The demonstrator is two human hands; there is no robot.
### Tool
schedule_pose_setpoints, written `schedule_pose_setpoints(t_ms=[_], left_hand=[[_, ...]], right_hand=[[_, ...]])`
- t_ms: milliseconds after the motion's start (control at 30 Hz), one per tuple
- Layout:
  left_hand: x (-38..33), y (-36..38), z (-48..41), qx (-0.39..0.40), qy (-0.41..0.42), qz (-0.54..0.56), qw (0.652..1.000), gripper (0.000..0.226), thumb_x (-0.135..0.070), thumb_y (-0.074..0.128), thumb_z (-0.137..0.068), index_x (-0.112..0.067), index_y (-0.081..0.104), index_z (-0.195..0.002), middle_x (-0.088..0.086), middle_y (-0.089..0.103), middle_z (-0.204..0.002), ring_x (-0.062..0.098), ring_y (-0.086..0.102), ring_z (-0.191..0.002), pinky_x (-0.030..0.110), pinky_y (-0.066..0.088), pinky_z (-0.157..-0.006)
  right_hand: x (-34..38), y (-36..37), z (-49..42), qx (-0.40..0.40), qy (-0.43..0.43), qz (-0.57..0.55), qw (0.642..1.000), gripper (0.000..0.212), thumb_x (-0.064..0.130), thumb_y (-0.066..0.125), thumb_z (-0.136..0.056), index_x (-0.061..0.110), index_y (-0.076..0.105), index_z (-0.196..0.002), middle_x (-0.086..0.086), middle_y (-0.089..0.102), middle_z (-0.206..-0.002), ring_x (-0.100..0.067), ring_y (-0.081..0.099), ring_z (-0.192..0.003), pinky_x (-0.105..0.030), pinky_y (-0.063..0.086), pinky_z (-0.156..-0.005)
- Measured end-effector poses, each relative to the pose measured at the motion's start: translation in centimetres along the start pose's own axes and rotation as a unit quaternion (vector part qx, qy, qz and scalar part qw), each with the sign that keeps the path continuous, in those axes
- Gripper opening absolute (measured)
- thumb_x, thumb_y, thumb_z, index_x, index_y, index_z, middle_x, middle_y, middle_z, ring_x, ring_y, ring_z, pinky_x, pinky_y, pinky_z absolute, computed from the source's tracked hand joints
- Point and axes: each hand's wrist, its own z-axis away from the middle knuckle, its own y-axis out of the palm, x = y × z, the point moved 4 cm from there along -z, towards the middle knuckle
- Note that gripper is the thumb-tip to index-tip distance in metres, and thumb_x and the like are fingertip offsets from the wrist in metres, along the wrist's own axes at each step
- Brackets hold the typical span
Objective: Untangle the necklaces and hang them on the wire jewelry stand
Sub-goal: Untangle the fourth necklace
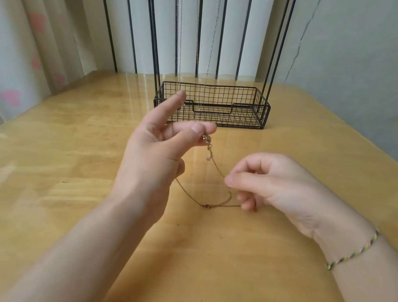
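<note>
Now you are untangling the chain (217,165) in front of the stand (238,120), left hand (154,152) pinching its clasp (206,139), right hand (273,182) pinching further along. Next it is probably needing a gentle pull.

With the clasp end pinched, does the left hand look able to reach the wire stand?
Probably yes: the left hand is raised just before the stand, nothing between. The right hand pinching the chain may tether it.
</note>
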Motion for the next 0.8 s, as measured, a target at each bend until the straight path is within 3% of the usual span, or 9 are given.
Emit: schedule_pose_setpoints(t_ms=[100,167,400,600,700,800], left_hand=[[-0.1,0.3,0.1,0.029,-0.003,0.029,0.999,0.055,-0.01,0.062,-0.086,-0.029,0.046,-0.135,-0.005,0.073,-0.084,0.008,0.063,-0.08,0.017,0.03,-0.042],[-0.3,0.6,0.2,0.047,0.002,0.042,0.998,0.057,-0.011,0.063,-0.081,-0.029,0.048,-0.134,-0.004,0.073,-0.084,0.008,0.063,-0.076,0.014,0.03,-0.039],[-0.6,0.9,0.2,0.069,0.037,0.035,0.996,0.057,-0.017,0.064,-0.072,-0.03,0.051,-0.126,-0.003,0.074,-0.083,0.005,0.056,-0.068,0.014,0.028,-0.041],[-0.7,0.9,0.2,0.077,0.061,0.017,0.995,0.056,-0.014,0.064,-0.075,-0.032,0.051,-0.127,-0.003,0.073,-0.085,0.008,0.054,-0.069,0.014,0.031,-0.044],[-0.7,0.7,0.1,0.076,0.079,0.007,0.994,0.057,-0.007,0.063,-0.08,-0.031,0.049,-0.131,-0.003,0.072,-0.085,0.008,0.052,-0.068,0.016,0.031,-0.045],[-0.6,0.6,0.0,0.072,0.1,-0.02,0.992,0.059,0.003,0.058,-0.087,-0.035,0.047,-0.131,-0.004,0.069,-0.086,0.006,0.051,-0.068,0.017,0.033,-0.047]], right_hand=[[0.4,0.2,0.1,0.005,-0.032,-0.024,0.999,0.006,0.022,0.066,-0.077,0.016,0.068,-0.079,0.002,0.069,-0.081,-0.014,0.065,-0.082,-0.036,0.055,-0.084],[0.9,0.1,0.1,-0.012,-0.065,-0.052,0.996,0.009,0.02,0.062,-0.081,0.02,0.07,-0.083,0.008,0.071,-0.094,-0.009,0.064,-0.098,-0.04,0.05,-0.095],[1.8,0.4,0.5,0.039,-0.126,-0.165,0.977,0.03,0.025,0.053,-0.075,0.011,0.071,-0.095,-0.002,0.073,-0.101,-0.014,0.062,-0.109,-0.047,0.038,-0.104],[1.9,1.2,0.7,0.053,-0.144,-0.197,0.968,0.01,0.021,0.059,-0.083,0.013,0.065,-0.083,0.001,0.07,-0.077,-0.022,0.068,-0.092,-0.041,0.049,-0.092],[2.2,0.9,0.9,0.004,-0.165,-0.205,0.965,0.005,0.008,0.059,-0.089,0.007,0.063,-0.086,0.002,0.065,-0.068,-0.019,0.067,-0.072,-0.032,0.057,-0.073],[2.6,0.5,1.2,-0.056,-0.201,-0.147,0.967,0.007,0.007,0.062,-0.086,0.011,0.066,-0.083,0.005,0.058,-0.061,-0.012,0.056,-0.051,-0.023,0.048,-0.051]])
